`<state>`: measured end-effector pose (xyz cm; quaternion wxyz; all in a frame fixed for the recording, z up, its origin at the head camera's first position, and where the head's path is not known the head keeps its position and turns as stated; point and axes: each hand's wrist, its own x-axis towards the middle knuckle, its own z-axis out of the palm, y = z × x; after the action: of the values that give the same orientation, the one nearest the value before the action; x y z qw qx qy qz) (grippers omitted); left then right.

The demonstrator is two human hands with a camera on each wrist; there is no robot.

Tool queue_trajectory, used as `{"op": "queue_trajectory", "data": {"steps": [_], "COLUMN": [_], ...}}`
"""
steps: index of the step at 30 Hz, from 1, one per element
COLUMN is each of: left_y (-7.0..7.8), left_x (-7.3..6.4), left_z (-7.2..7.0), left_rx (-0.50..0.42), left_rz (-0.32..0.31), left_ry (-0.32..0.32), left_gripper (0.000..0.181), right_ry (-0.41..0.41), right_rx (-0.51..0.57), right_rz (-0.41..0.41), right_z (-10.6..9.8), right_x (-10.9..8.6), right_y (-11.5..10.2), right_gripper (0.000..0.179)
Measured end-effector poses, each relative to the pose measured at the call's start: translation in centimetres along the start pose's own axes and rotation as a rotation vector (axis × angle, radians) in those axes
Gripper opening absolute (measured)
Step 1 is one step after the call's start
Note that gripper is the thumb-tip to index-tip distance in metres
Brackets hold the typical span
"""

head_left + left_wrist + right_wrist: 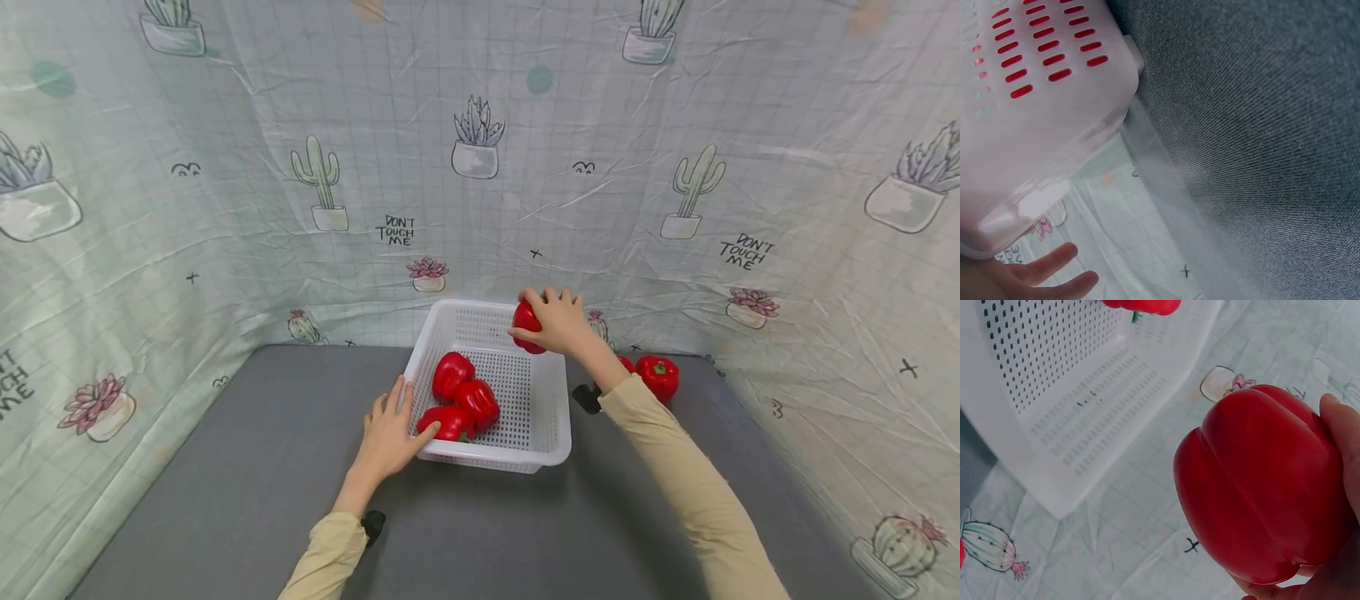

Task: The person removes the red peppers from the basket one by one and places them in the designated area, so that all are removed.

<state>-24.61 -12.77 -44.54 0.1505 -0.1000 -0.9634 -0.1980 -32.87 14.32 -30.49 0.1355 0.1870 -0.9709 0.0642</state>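
Observation:
A red bell pepper (pixel 527 318) is gripped between the thumb and fingers of my right hand (pixel 561 323), raised over the back right corner of a white plastic basket (pixel 487 454). The right wrist view shows this pepper (pixel 1260 487) close up, apart from the basket wall. Inside the basket, three more red bell peppers (pixel 453 375) lie together on the left side. My left hand (pixel 390 433) rests on the basket's front left corner, thumb over the front rim and fingers along the left rim. Two of its fingers (pixel 1054 262) extend past the basket in the left wrist view.
Right of the basket, a red bell pepper (pixel 657 379) stands on the grey table (pixel 285 467), with another (pixel 626 364) partly hidden behind my right forearm. A cactus-print curtain (pixel 375 167) surrounds the table at the back and sides.

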Motion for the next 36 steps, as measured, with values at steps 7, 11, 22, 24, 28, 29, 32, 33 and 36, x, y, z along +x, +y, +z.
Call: {"op": "queue_trajectory", "data": {"steps": [7,11,22,24,28,29,32,33,36], "left_y": [-0.1,-0.1,0.1,0.1,0.0,0.0,-0.1,-0.1,-0.1], "left_x": [-0.2,-0.1,0.0,0.0,-0.1,0.0,0.0,0.0,0.0], "left_z": [0.2,0.1,0.1,0.1,0.0,0.0,0.0,0.0,0.1], "left_rx": [0.013,0.008,0.007,0.006,0.009,0.01,0.014,0.012,0.011], "left_rz": [-0.004,-0.001,-0.002,0.002,0.006,0.006,0.006,0.006,0.006], "left_ry": [-0.01,-0.007,-0.012,-0.009,-0.001,0.0,-0.001,-0.002,-0.005], "left_gripper": [0.081,0.081,0.081,0.081,0.081,0.081,0.081,0.081,0.081], "right_ry": [0.018,0.026,0.052,0.067,0.089,0.091,0.098,0.102,0.114], "right_rx": [0.015,0.029,0.109,0.111,0.113,0.11,0.099,0.096,0.083], "right_rz": [-0.015,-0.02,-0.06,-0.084,-0.118,-0.122,-0.127,-0.13,-0.125], "right_z": [-0.2,-0.3,0.1,0.2,0.4,0.5,0.7,0.8,1.1], "right_x": [-2.3,-3.3,-6.4,-6.9,-7.8,-8.0,-8.7,-9.0,-9.7], "right_y": [0.5,0.8,1.6,1.8,2.1,2.1,2.3,2.4,2.6], "right_gripper": [0.06,0.06,0.063,0.063,0.065,0.065,0.065,0.065,0.065]}}
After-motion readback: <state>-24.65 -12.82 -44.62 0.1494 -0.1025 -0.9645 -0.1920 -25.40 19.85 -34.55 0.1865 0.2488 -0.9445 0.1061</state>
